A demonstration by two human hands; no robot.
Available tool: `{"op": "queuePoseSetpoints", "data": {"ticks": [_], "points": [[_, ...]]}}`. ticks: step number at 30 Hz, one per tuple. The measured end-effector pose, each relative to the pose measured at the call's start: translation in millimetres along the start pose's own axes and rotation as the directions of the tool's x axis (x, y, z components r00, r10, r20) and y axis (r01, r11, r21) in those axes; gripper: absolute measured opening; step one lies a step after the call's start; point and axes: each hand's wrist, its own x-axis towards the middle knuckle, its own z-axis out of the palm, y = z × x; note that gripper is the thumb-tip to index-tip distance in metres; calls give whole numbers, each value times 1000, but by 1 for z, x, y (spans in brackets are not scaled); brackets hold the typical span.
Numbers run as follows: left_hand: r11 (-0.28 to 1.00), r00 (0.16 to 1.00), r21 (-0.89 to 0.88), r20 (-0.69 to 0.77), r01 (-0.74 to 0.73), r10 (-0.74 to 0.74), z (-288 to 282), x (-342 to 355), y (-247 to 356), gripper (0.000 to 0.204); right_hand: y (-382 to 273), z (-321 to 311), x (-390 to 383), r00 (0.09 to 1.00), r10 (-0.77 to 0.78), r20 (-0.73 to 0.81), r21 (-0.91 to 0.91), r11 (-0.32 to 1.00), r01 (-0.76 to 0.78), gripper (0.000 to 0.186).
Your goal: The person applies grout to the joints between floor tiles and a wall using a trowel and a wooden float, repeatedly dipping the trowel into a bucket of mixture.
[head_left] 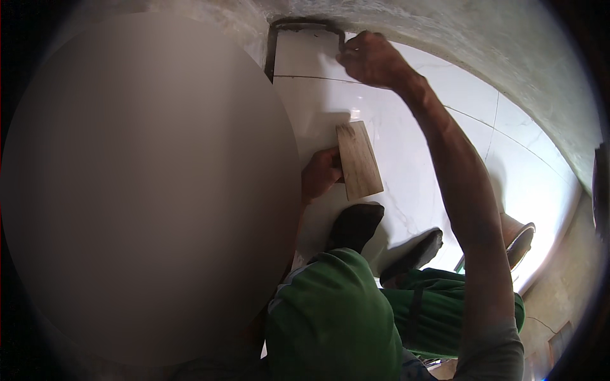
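- Wooden board (360, 160): gripped along its left side by the left hand (322, 173), over the white tiled floor (406, 165).
- Right hand (370, 58): fingers curled at the dark band (271, 54) edging the corner tile (306, 51); whether they hold anything, I cannot tell.
- Dark footwear (356, 225): just below the board.

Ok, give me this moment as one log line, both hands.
left hand: gripping rectangular wooden board | right hand: fingers curled at dark strip edging white corner tile | right-hand contents: unclear
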Motion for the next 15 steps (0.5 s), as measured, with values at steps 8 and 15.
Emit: {"op": "queuePoseSetpoints", "data": {"ticks": [8,15], "points": [[1000,1000,-10,15,-12,12,0,1,-1,48,5,-50,-37,913,371,173,344,845,-408,26],[999,1000,18,12,-27,26,1,-4,4,43,-1,-98,-44,733,577,360,274,686,-674,35]]}}
